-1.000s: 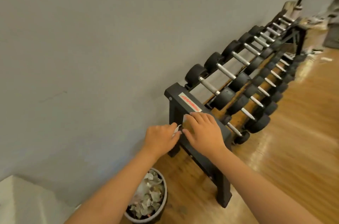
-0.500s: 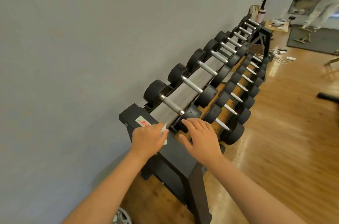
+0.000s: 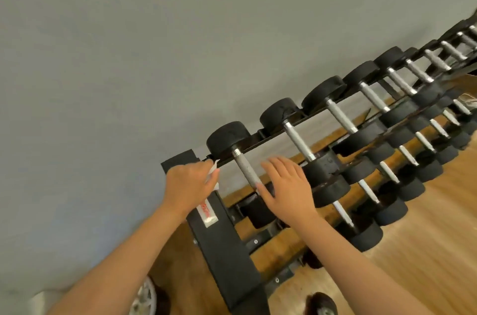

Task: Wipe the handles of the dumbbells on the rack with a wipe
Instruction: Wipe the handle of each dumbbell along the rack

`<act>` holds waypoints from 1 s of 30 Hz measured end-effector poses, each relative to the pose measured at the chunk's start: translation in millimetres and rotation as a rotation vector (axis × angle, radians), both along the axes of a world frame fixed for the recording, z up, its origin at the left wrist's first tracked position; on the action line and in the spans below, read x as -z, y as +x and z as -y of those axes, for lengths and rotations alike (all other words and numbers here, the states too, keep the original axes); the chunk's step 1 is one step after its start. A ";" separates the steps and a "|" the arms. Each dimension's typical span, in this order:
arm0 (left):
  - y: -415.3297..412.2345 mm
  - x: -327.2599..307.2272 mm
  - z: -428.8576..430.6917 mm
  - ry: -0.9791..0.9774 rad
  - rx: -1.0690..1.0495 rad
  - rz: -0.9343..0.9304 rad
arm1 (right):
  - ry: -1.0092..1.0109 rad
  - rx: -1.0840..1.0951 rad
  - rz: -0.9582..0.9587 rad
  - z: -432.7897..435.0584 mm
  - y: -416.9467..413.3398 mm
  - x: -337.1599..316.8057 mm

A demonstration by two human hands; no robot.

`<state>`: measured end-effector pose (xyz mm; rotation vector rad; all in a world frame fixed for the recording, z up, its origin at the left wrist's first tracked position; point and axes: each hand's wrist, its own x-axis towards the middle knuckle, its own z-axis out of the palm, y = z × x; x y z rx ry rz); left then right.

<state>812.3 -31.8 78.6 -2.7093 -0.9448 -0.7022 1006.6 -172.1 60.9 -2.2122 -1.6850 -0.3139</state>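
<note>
While left hand (image 3: 188, 185) pinches wipe (image 3: 213, 172), right hand (image 3: 289, 187), fingers (image 3: 277, 163) spread, flanks nearest handle (image 3: 245, 167) above rack post (image 3: 227, 250).

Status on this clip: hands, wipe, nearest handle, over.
Left hand holds wipe, just short of nearest handle. Right hand open beside that handle's front end. Nothing between wipe and handle.

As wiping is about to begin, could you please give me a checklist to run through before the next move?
1. The wipe held: ok, the left hand pinches it.
2. The nearest handle reachable: ok, it lies bare between both hands.
3. The right hand free: ok, open, holding nothing.
4. The wipe on the handle: not ok, it is beside it, apart.
5. Its dumbbell seated on the rack: ok.
6. The wipe damp: cannot tell.
</note>
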 end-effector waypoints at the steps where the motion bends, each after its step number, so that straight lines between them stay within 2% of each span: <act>1: 4.9 3.1 1.0 0.011 -0.049 -0.006 | -0.013 -0.043 0.017 -5.5 14.2 3.2; 6: 67.8 14.9 37.1 0.011 -0.154 -0.042 | -0.033 -0.299 -0.005 -21.7 81.4 3.6; 12: 129.7 -3.2 57.2 -0.049 -0.262 -0.008 | -0.034 -0.403 -0.169 -24.8 130.7 -8.0; 20: 134.5 -4.4 69.1 -0.138 -0.397 0.101 | -0.069 -0.446 -0.177 -42.8 130.1 12.2; 23: 132.6 -3.8 69.4 -0.230 -0.483 0.126 | -0.110 -0.488 -0.176 -54.5 121.7 9.7; 26: 132.4 -1.1 65.1 -0.432 -0.651 0.351 | -0.089 -0.466 -0.254 -59.0 111.6 -1.7; 30: 136.8 -8.2 55.9 -0.837 -0.649 0.862 | -0.045 -0.388 -0.617 -54.8 94.0 -25.8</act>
